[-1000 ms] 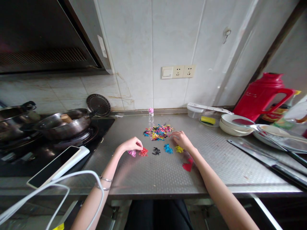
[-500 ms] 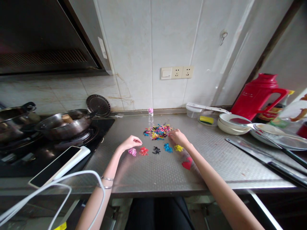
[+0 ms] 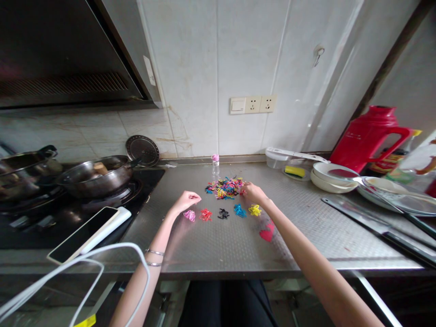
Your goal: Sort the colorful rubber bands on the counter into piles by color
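Note:
A heap of small mixed-colour rubber bands point(image 3: 225, 187) lies on the metal counter. My right hand point(image 3: 252, 194) reaches its right edge with fingers drawn together; what they pinch is hidden among the bands. Over the pink bands point(image 3: 190, 215) hovers my left hand point(image 3: 187, 200), its fingertips pressed together, and anything between them is too small to make out. A row of sorted piles runs on from the pink one: red bands point(image 3: 205, 215), black bands point(image 3: 223, 213), blue bands point(image 3: 240, 210) and yellow bands point(image 3: 255, 210). Near my right forearm lies a clear bag with a red heart point(image 3: 267, 232).
Behind the heap stands a small bottle with a pink cap point(image 3: 215, 164). Left are a pan point(image 3: 93, 177) on the stove and a phone point(image 3: 83, 234) with white cables. Right are a sponge point(image 3: 294, 171), bowls point(image 3: 332, 182), a knife point(image 3: 354, 215) and a red thermos point(image 3: 366, 136).
The whole view has shifted slightly. My right hand stays at the heap's right edge with a small change in its fingers; my left hand holds its place above the pink bands.

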`<state>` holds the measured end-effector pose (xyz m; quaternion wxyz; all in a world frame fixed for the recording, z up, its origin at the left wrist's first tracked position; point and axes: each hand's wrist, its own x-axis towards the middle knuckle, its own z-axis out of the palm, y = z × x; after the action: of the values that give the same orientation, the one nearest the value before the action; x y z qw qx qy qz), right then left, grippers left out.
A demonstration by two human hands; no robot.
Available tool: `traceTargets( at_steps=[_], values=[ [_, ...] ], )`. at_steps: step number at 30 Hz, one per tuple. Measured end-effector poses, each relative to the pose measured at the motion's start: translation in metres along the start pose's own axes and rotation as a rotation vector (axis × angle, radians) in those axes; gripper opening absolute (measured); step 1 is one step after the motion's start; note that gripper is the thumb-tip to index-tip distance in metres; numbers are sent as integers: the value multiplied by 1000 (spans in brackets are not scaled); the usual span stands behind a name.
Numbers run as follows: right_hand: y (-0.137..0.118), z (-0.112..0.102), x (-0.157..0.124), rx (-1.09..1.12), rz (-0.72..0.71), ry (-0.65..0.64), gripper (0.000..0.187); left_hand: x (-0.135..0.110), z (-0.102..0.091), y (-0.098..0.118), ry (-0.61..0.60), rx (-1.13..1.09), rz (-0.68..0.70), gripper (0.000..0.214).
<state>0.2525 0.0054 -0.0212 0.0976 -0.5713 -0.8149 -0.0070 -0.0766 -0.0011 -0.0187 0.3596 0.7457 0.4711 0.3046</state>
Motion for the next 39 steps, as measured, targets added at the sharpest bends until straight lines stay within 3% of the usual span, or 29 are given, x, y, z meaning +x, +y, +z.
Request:
traceTargets(
  at_steps=[5, 10, 16, 21, 25, 29, 34, 39],
  values=[
    [-12, -3, -4, 117, -2, 143, 21, 1, 0, 1, 24, -7, 10, 25],
    [-65, -8, -12, 325, -209, 226, 22, 3, 2, -2, 32, -7, 12, 26],
    [-133, 1, -16, 359, -386, 148, 23, 3, 3, -2, 36, 5, 0, 27],
    [-147, 10, -15, 314, -414, 99, 24, 2, 3, -2, 42, -1, -3, 27],
    [-131, 4, -16, 391, -409, 144, 23, 2, 4, -1, 40, -9, -3, 27],
    [-96, -8, -17, 487, -332, 235, 24, 2, 3, 0, 41, -13, 1, 27],
    [-27, -11, -24, 548, -17, 364, 24, 2, 2, -2, 58, 19, 8, 25],
    [39, 6, -38, 626, 286, 434, 28, 4, 4, -6, 167, 171, -25, 18]
  ],
)
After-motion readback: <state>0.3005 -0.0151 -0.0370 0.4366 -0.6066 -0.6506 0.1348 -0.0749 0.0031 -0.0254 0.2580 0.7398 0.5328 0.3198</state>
